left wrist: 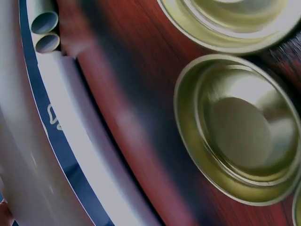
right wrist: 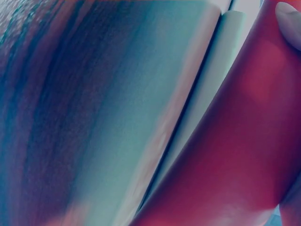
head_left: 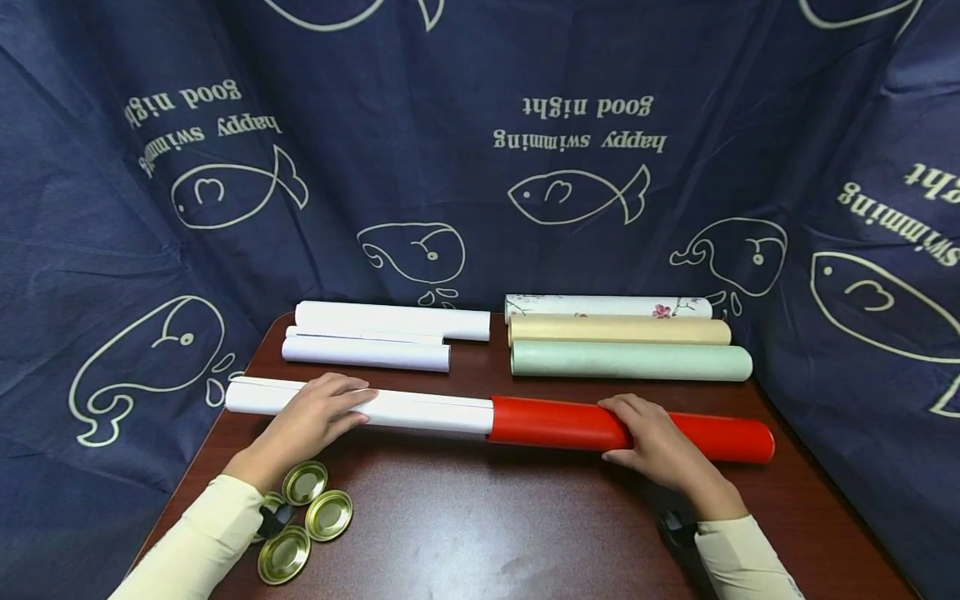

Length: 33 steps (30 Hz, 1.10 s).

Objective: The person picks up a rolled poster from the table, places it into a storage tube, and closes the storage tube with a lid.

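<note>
A long white paper roll [head_left: 431, 411] and a red paper roll [head_left: 555, 423] lie end to end across the head view. The red roll's left edge wraps over the white roll's right end. My left hand [head_left: 318, 414] holds the white roll near its left part, fingers over the top and thumb on the near side. Toward the middle of the red roll, my right hand [head_left: 651, 437] grips it from above with the thumb in front. A fingertip [right wrist: 289, 23] presses against the red surface in the right wrist view.
Several gold metal can lids [head_left: 328, 515] lie by my left forearm. Behind on the left are white rolls [head_left: 367, 352]; back right hold a green roll [head_left: 630, 361], a beige roll [head_left: 618, 330] and a flower-patterned roll [head_left: 600, 305]. A dark blue printed curtain [head_left: 480, 183] surrounds the brown table [head_left: 465, 508].
</note>
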### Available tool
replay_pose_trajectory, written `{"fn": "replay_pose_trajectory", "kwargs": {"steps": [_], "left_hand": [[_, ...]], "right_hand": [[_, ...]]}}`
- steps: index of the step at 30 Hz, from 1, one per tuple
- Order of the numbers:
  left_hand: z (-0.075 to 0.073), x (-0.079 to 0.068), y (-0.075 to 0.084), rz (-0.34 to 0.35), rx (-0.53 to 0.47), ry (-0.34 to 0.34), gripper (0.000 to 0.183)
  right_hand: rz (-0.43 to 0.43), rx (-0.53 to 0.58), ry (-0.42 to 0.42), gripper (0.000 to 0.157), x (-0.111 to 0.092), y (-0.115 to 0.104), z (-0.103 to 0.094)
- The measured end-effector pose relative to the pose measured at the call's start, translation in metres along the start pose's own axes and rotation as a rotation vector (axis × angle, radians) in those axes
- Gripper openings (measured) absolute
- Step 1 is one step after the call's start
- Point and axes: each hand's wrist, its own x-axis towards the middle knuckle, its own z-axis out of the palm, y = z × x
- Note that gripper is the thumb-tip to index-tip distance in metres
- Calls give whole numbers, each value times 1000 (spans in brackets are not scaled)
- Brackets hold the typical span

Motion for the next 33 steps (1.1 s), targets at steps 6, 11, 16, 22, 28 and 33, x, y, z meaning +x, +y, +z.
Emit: {"fn": "replay_pose_trajectory", "kwargs": {"steps": [6,11,16,22,28,33], "left_hand": [[4,7,6,12,-7,10,43],[6,11,11,7,-5,10,43],[8,16,15,26,-5,13,42],[10,20,22,40,-2,37,43],[10,24,28,32,7,42,42],[11,28,34,39,16,55,42]], "right_hand": [[11,4,3,75,1,-1,0],[6,0,26,75,1,-3,0],[-7,0,45,75,1,-4,1],[-8,-4,55,75,0,-6,2],[-22,-5,77,75,2,-8,3],[-34,-14,94,74,3,-11,3]]}}
